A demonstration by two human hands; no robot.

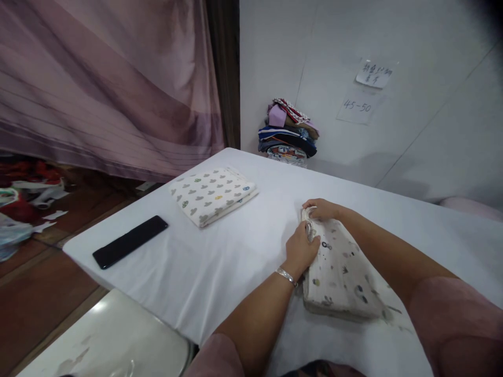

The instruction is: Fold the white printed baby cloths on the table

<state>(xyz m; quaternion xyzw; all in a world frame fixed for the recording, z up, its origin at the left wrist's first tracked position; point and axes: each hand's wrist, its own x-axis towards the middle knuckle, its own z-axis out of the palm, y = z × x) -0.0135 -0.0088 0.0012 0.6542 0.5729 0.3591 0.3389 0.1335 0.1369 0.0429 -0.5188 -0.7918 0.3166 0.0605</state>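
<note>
A folded white cloth (340,267) with small dark, olive and blue prints lies in front of me, to the right of the table's middle. My left hand (302,246) grips its left edge, and a silver bracelet (286,276) circles that wrist. At the cloth's far corner, the fingers of my right hand (322,209) are closed on the bunched edge. The two hands are close together, and part of the fingertips is hidden in the fabric. Apart from them, a second folded cloth (214,193) with grey cloud-like prints rests farther left.
A black phone-like slab (130,241) lies near the left edge of the white-covered table (188,283). Stacked clothes (288,131) stand by the wall beyond. A pale stool-like surface (113,335) is at the lower left. A pink curtain (118,78) hangs behind.
</note>
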